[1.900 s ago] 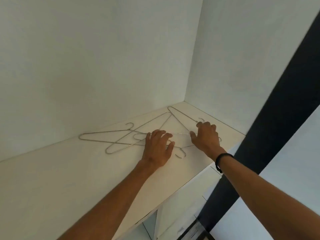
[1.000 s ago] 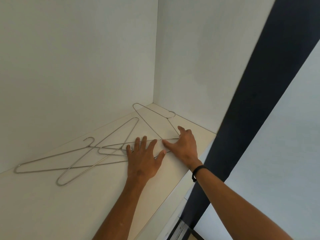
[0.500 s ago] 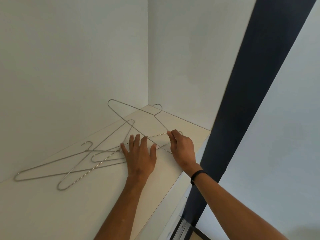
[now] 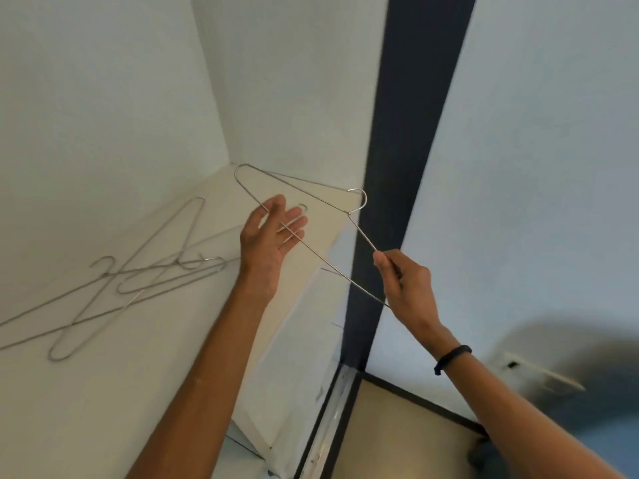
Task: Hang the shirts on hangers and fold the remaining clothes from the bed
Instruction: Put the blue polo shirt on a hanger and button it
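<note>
Steel-wire hanger, now lifted clear of the white shelf where half a second ago it still lay among the others under your palms. Your right hand pinches one end of the wire between thumb and fingers; the hook points away from you, beside the dark vertical frame. Your left hand has come off the shelf and is spread, palm up, fingers relaxed, with the lower bar of the hanger crossing in front of them; whether it touches the wire cannot be told.

Meaning for the task: one hanger is separated from the pile and ready to be carried to the bed, so the fetching step appears nearly done. No shirt or other clothing is identifiable in this view, and no hanging has begun.

Count: one hanger in hand. The remaining hangers lie overlapped on the shelf to your left, blurred by head motion; two hooks can be made out, suggesting at least two, possibly three. One dark wristband sits on your right wrist.
</note>
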`<state>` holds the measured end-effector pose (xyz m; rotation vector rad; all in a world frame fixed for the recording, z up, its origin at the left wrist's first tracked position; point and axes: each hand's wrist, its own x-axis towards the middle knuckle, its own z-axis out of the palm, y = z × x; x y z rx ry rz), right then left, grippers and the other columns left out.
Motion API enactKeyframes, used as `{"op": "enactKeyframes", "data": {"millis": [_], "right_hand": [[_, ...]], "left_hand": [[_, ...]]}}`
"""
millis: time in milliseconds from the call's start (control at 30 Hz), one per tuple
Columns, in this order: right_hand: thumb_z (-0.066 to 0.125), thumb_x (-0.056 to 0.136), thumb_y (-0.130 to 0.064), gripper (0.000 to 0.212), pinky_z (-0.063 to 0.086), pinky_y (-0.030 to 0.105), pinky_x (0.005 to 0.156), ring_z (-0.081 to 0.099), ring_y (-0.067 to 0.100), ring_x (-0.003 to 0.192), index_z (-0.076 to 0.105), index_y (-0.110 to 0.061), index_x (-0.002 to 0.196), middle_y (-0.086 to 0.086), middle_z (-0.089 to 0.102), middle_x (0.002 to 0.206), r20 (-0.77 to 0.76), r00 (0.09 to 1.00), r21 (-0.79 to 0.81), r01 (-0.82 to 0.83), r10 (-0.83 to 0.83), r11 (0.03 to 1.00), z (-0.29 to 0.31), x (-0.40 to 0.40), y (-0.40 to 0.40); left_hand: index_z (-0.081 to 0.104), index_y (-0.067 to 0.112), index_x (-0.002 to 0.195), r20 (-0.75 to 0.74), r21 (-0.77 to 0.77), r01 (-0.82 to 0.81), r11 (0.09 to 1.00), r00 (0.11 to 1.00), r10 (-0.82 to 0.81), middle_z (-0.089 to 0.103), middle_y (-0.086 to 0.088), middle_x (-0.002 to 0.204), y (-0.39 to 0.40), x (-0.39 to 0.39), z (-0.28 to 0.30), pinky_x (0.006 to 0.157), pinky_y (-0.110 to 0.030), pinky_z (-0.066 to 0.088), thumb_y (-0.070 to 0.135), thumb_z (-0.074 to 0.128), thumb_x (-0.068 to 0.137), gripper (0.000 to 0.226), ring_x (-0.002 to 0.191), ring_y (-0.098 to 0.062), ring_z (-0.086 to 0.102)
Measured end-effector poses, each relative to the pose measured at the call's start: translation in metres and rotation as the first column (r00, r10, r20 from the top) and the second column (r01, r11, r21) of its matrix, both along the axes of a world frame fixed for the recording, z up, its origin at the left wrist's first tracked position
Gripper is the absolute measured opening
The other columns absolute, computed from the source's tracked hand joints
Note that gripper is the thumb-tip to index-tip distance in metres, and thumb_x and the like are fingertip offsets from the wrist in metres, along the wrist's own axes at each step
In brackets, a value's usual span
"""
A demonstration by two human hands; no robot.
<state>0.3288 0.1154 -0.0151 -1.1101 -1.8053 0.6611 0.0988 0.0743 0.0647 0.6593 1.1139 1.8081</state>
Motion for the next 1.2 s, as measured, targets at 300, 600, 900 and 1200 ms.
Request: {"op": "enactKeyframes", "data": {"millis": [300, 600, 900, 1200], "right_hand": [[0.056, 0.105, -0.042, 0.028, 0.038, 0.029, 0.050, 0.039, 0.015, 0.048, 0.063, -0.021, 0.088, -0.009, 0.041, 0.052, 0.180, 0.953, -0.010, 0.247, -0.242, 0.969, -0.078, 0.150, -0.063], [0.061, 0.101, -0.050, 0.035, 0.048, 0.032, 0.054, 0.058, 0.014, 0.055, 0.069, -0.021, 0.083, -0.008, 0.060, 0.061, 0.278, 0.817, -0.090, 0.546, -0.505, 0.833, -0.132, 0.308, -0.169], [0.065, 0.092, -0.058, 0.036, 0.055, 0.037, 0.060, 0.064, 0.012, 0.059, 0.068, -0.024, 0.081, -0.010, 0.066, 0.064, 0.270, 0.683, -0.224, 0.730, -0.678, 0.646, -0.182, 0.433, -0.262], [0.063, 0.098, -0.055, 0.052, 0.040, 0.037, 0.053, 0.042, 0.016, 0.050, 0.053, -0.016, 0.065, -0.003, 0.048, 0.052, 0.221, 0.546, -0.372, 0.813, -0.808, 0.448, -0.205, 0.522, -0.343]], "left_hand": [[0.056, 0.018, 0.137, 0.266, -0.152, 0.309, 0.939, 0.928, -0.262, 0.072, -0.010, 0.126, -0.019, 0.106, -0.040, 0.109, -0.047, 0.049, 0.046, 0.060, 0.100, 0.047, 0.118, -0.031, 0.069], [0.065, 0.011, 0.131, 0.524, -0.383, 0.511, 0.769, 0.806, -0.275, 0.070, -0.011, 0.131, -0.033, 0.271, -0.137, 0.109, -0.048, 0.049, 0.056, 0.055, 0.100, 0.055, 0.124, -0.030, 0.065], [0.066, 0.017, 0.109, 0.643, -0.542, 0.660, 0.520, 0.724, -0.250, 0.071, -0.008, 0.104, -0.103, 0.450, -0.199, 0.101, -0.041, 0.049, 0.065, 0.053, 0.096, 0.052, 0.094, -0.027, 0.064], [0.069, 0.020, 0.107, 0.587, -0.631, 0.720, 0.289, 0.686, -0.429, 0.073, -0.003, 0.100, -0.161, 0.615, -0.230, 0.077, -0.035, 0.047, 0.078, 0.051, 0.088, 0.063, 0.077, -0.021, 0.062]]}}
